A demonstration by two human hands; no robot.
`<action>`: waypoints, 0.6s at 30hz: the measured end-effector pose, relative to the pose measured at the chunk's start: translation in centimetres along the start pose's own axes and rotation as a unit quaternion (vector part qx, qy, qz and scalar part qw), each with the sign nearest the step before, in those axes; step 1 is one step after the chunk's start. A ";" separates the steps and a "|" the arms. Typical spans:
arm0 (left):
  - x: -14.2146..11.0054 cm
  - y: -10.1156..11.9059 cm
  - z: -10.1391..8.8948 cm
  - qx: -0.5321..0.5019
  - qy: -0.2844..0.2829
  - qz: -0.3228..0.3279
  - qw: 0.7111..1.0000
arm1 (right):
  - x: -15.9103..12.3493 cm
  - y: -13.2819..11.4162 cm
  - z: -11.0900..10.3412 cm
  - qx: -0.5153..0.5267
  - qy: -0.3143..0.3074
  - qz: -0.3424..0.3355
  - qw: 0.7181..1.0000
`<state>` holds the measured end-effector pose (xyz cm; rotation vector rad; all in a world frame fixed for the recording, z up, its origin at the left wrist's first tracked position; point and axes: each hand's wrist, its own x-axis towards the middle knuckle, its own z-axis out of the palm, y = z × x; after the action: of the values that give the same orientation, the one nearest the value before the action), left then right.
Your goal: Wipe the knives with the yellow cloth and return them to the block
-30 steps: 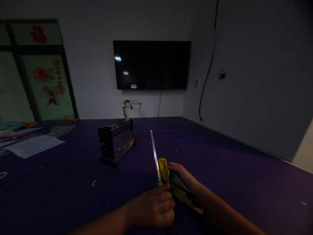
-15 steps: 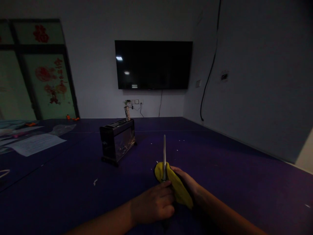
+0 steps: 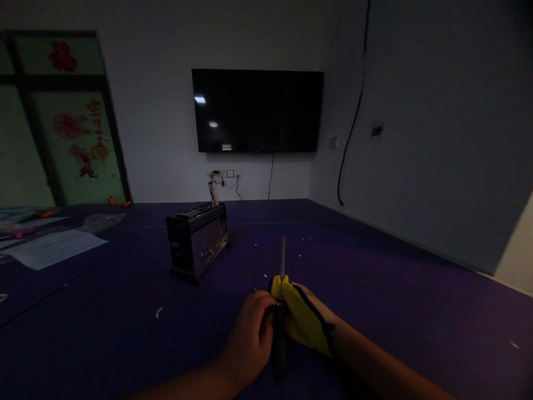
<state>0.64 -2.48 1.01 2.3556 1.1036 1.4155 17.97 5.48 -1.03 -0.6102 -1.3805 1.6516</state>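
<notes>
A knife (image 3: 283,258) points away from me over the table, its narrow metal blade seen almost edge-on. My left hand (image 3: 251,333) is closed at the dark handle (image 3: 278,341), its fingers bent near where the blade begins. A yellow cloth with a dark edge (image 3: 306,322) is folded about the lower blade. My right hand (image 3: 318,308) grips this cloth from the right side; the cloth hides most of its fingers. Only the upper part of the blade shows beyond the cloth.
A black slotted box (image 3: 195,241) stands ahead on the left of the purple table (image 3: 375,311). A patterned vase (image 3: 214,193) rises behind it. Papers (image 3: 54,247) and clear plastic (image 3: 100,222) lie far left. White scraps (image 3: 159,312) dot the tabletop.
My left hand has shifted left and turned, so the dark handle now shows. The cloth has closed around the blade, covering more of it. The view has turned slightly right.
</notes>
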 end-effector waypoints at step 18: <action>0.9 -0.6 1.6 -0.533 -0.229 -0.380 0.720 | 0.2 -0.5 0.9 -0.027 -0.025 -0.017 0.999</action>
<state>1.89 -1.09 0.44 1.0704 0.6422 0.7098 17.29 5.16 -0.25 -0.5770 -1.4684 1.6156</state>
